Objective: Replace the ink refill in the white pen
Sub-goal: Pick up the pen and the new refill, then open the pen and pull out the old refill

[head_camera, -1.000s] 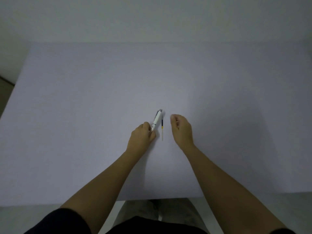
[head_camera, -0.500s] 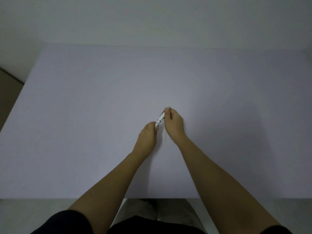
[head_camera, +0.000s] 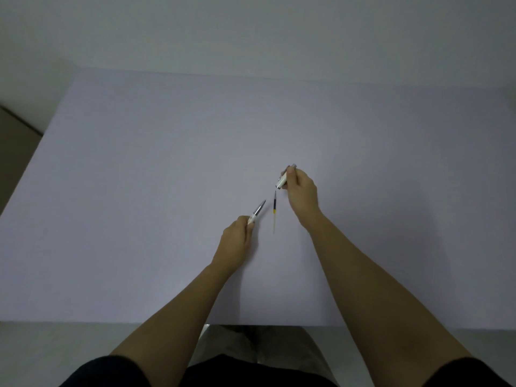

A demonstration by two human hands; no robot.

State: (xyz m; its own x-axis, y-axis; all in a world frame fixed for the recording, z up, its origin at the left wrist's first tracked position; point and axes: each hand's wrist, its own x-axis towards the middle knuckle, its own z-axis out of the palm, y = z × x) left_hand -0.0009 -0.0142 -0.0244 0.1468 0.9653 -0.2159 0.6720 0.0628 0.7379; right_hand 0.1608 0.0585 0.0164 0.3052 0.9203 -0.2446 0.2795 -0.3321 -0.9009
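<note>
The left hand [head_camera: 237,236] grasps the pen's front half [head_camera: 257,211], the right hand [head_camera: 301,191] its back half [head_camera: 282,181]; a refill [head_camera: 274,210] lies between on the bench [head_camera: 139,191].

The white pen, whole and held in the left hand [head_camera: 237,236] a second ago, is now in two pieces. The left hand keeps the front section [head_camera: 256,212], its tip pointing up and right. The right hand [head_camera: 300,191], which had closed on the pen's top half a second ago, has drawn away to the right holding the rear barrel [head_camera: 282,180], well apart from the front section
</note>
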